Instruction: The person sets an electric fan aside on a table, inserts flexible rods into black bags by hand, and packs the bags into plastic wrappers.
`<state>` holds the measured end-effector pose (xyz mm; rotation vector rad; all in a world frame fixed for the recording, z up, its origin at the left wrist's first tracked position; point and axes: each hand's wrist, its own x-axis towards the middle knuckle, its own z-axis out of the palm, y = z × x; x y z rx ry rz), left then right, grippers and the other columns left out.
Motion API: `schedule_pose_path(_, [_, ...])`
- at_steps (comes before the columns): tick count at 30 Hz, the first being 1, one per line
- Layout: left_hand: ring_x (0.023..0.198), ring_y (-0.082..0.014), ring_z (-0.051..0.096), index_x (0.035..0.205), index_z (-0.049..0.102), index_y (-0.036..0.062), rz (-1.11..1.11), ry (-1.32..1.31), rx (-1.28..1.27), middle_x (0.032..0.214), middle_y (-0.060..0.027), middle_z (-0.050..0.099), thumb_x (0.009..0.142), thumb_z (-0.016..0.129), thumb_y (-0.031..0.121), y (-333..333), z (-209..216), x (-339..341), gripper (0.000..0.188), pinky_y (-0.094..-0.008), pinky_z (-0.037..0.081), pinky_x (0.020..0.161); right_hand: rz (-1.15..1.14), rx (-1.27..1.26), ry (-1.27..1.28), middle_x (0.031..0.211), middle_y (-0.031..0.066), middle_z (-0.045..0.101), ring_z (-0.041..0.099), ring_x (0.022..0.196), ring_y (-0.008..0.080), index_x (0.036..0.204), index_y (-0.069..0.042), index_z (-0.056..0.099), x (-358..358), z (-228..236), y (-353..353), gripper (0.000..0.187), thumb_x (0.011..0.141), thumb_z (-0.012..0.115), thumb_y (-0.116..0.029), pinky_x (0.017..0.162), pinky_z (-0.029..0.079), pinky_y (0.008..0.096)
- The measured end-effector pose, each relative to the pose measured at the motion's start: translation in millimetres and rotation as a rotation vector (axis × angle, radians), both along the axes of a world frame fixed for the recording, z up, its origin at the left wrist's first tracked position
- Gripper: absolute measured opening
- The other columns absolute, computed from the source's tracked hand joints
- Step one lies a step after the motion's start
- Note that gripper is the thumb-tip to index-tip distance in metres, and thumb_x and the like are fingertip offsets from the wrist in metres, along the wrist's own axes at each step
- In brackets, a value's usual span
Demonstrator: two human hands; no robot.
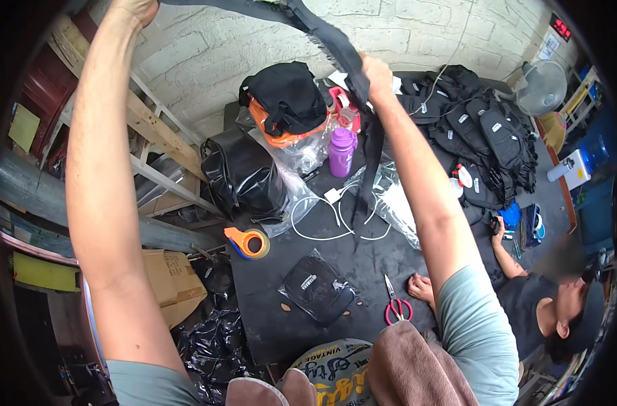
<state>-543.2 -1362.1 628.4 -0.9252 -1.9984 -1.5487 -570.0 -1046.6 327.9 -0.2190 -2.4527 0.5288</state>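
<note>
Hands raised, left hand and right hand both clenched on long black frayed fabric strap stretched above black table, purple plastic bottle, red-handled scissors, orange tape dispenser below.

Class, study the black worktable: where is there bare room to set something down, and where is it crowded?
One bare patch of the black table lies between the orange tape dispenser and the bagged black pouch. Another lies between the white cable and the red-handled scissors. It is crowded at the far side: purple bottle, plastic bags and the pile of black bags.
</note>
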Motion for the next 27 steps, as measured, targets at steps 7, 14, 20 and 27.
schedule_pose_path(7, [0.052,-0.0027,0.042,0.122,0.072,0.0143,0.263,0.069,-0.103,0.089,0.007,0.062,0.104,0.064,0.028,-18.1,-34.2,31.1,0.024,-0.0188,0.029,0.046,0.074,0.095,-0.191,0.101,0.0184,0.077,0.075,0.096,0.0377,0.108,-0.015,0.08,-42.6,-5.9,-13.0,0.031,0.087,0.072,-0.037,0.087,0.058,0.0492])
schedule_pose_path(14, [0.054,0.0018,0.031,0.131,0.073,0.0136,0.104,-0.084,-0.136,0.08,0.0116,0.057,0.107,0.06,0.033,-106.7,-85.3,14.8,0.034,-0.0197,0.018,0.049,0.184,0.006,-0.159,0.097,0.019,0.077,0.075,0.094,0.0372,0.106,-0.012,0.079,-22.1,-58.0,-50.3,0.027,0.085,0.076,-0.03,0.086,0.059,0.0481])
schedule_pose_path(20, [0.056,0.005,0.039,0.13,0.073,0.0111,0.058,-0.186,0.024,0.08,0.0134,0.057,0.104,0.068,0.03,-108.8,-111.3,54.8,0.033,-0.016,0.023,0.048,0.175,-0.079,0.003,0.1,0.0197,0.077,0.075,0.095,0.0373,0.116,-0.01,0.074,20.6,-75.8,-52.7,0.034,0.083,0.074,-0.019,0.087,0.059,0.0466])
schedule_pose_path(27, [0.068,0.0024,0.045,0.126,0.075,0.0099,-0.006,-0.166,0.119,0.08,0.0108,0.058,0.105,0.066,0.026,-87.2,-134.0,81.0,0.027,-0.0157,0.034,0.059,0.064,-0.484,0.236,0.102,0.0153,0.079,0.078,0.095,0.0234,0.11,-0.002,0.075,176.4,-51.9,-34.8,0.022,0.09,0.074,-0.011,0.084,0.059,0.0345])
